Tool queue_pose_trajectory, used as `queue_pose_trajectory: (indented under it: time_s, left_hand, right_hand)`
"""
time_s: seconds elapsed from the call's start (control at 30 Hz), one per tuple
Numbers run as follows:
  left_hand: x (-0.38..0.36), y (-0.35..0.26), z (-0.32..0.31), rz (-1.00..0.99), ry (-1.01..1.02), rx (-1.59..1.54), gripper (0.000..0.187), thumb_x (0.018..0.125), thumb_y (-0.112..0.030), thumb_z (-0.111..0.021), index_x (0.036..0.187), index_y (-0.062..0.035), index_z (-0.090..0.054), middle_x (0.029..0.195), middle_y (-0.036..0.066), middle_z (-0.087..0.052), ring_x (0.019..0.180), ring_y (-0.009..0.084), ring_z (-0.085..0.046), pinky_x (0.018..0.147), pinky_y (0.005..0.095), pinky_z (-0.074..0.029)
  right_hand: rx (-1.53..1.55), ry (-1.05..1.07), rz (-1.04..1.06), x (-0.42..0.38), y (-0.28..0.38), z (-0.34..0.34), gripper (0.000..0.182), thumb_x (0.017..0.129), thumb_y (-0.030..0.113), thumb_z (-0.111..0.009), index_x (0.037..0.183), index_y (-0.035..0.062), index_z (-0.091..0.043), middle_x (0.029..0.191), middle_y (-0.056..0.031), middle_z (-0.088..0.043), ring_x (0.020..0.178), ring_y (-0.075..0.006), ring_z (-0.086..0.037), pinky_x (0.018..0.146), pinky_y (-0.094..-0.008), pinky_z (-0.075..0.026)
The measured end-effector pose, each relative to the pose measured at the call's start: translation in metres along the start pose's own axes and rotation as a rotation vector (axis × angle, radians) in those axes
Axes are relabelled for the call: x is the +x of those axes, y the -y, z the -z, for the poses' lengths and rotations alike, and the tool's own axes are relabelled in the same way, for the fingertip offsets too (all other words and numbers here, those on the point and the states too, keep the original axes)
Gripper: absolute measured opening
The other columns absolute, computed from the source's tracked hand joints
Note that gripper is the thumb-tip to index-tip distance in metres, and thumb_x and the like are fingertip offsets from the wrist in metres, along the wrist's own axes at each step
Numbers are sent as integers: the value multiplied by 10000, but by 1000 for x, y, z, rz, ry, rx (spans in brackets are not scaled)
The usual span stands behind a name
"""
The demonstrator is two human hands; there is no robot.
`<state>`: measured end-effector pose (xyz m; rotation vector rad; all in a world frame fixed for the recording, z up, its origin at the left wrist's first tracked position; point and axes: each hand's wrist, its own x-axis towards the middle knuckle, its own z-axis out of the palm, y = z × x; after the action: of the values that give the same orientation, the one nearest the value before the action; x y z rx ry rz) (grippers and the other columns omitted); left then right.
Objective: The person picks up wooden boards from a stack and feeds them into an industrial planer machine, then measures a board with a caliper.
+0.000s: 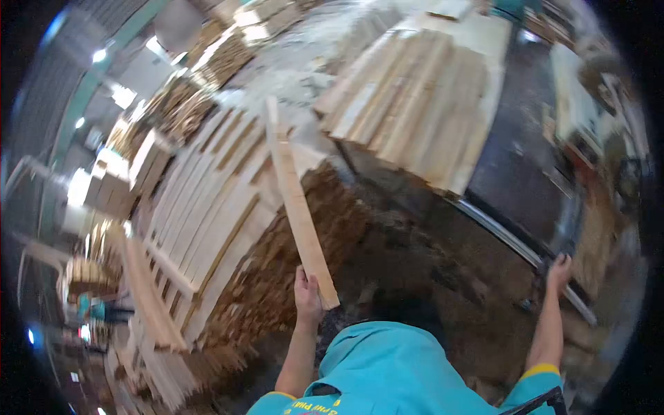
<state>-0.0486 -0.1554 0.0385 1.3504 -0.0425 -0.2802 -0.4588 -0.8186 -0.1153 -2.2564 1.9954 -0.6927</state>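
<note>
Left hand (pixel 309 301): closed around the near end of a long, pale wooden board (pixel 299 200). The board is held aslant, its far end seen over the right-hand edge of a large stack of pale boards (pixel 214 214); whether the stack is touched cannot be told. Right hand (pixel 559 271): placed at the near corner of a dark, flat tabletop (pixel 519 152), beside a silvery metal rail (pixel 501 229) that runs along the near edge; whether it is clenched or only rested cannot be told. To the left of the dark surface, a row of pale planks (pixel 415 97) is laid side by side. Between stack and rail, open room is seen over the dark brown floor (pixel 429 256).
</note>
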Motion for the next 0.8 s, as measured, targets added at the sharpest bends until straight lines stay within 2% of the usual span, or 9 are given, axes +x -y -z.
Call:
queue_pose_trajectory:
  time_s: [0.03, 0.2, 0.37, 0.43, 0.57, 0.6, 0.63, 0.7, 0.8]
  left_hand:
    - [2, 16, -16, -43, 134, 62, 471, 1064, -465, -625, 1291, -76, -488, 988, 42, -621, 796, 143, -648, 671, 309, -567]
    - [-12, 27, -120, 468, 644, -80, 578, 1006, -567, -666, 1295, -92, -507, 968, 38, -623, 807, 124, -639, 682, 277, -554]
    - [-21, 77, -212, 675, 836, 185, 291, 1078, -287, -592, 1257, -63, -540, 1041, 30, -619, 972, 115, -619, 884, 313, -527]
    - [-27, 109, -245, 345, 970, 335, 268, 1049, -233, -647, 1221, -47, -558, 1043, 27, -618, 992, 107, -612, 896, 296, -516]
    - [-41, 155, -306, 185, 1074, 475, 289, 1007, -179, -708, 1206, -13, -581, 1063, 74, -679, 997, 137, -657, 880, 325, -532]
    - [-45, 169, -320, 123, 1110, 497, 426, 1006, -186, -712, 1351, -2, -541, 1083, 102, -695, 1022, 154, -667, 887, 339, -541]
    - [-53, 181, -330, 132, 1129, 497, 426, 1006, -186, -712, 1351, -2, -541, 1083, 102, -695, 1022, 154, -667, 887, 339, -541]
    - [-67, 194, -357, 135, 1085, 577, 626, 1022, -215, -696, 1539, -17, -405, 1189, 172, -697, 1083, 224, -691, 930, 372, -551]
    - [-85, 211, -392, 159, 1210, 495, 752, 1042, -241, -666, 1642, -50, -256, 1330, 241, -655, 1157, 294, -693, 985, 409, -545]
  right_hand:
    - [52, 24, -50, -3, 8, 4, 490, 1077, 420, -543, 1372, 42, -641, 1345, -256, -654, 1255, -440, -601, 1059, -539, -468]
    - [-14, 2, -149, -25, 55, 45, 491, 1063, 465, -544, 1377, 96, -623, 1321, -229, -644, 1246, -430, -592, 1030, -532, -488]
    - [-36, 10, -198, -26, 61, 58, 476, 1050, 490, -562, 1399, 169, -598, 1327, -195, -619, 1244, -413, -588, 999, -557, -502]
    - [-27, 36, -231, -25, 66, 66, 471, 1055, 493, -553, 1390, 167, -602, 1321, -185, -614, 1234, -409, -591, 975, -562, -513]
    - [-22, 43, -248, -26, 65, 64, 465, 1064, 488, -544, 1401, 170, -581, 1348, -179, -574, 1276, -399, -560, 984, -552, -510]
    - [-28, 47, -235, -26, 64, 64, 468, 1070, 488, -534, 1412, 170, -570, 1339, -181, -574, 1279, -403, -558, 997, -559, -504]
    - [-34, 53, -219, -26, 63, 66, 471, 1076, 488, -523, 1423, 171, -558, 1329, -183, -574, 1283, -406, -555, 1010, -566, -498]
    - [-37, 61, -232, -26, 59, 63, 472, 1085, 491, -509, 1424, 165, -553, 1341, -197, -569, 1286, -408, -555, 1020, -578, -489]
    - [-45, 55, -228, -26, 57, 58, 459, 1087, 481, -514, 1423, 172, -555, 1368, -202, -561, 1287, -407, -553, 1020, -571, -481]
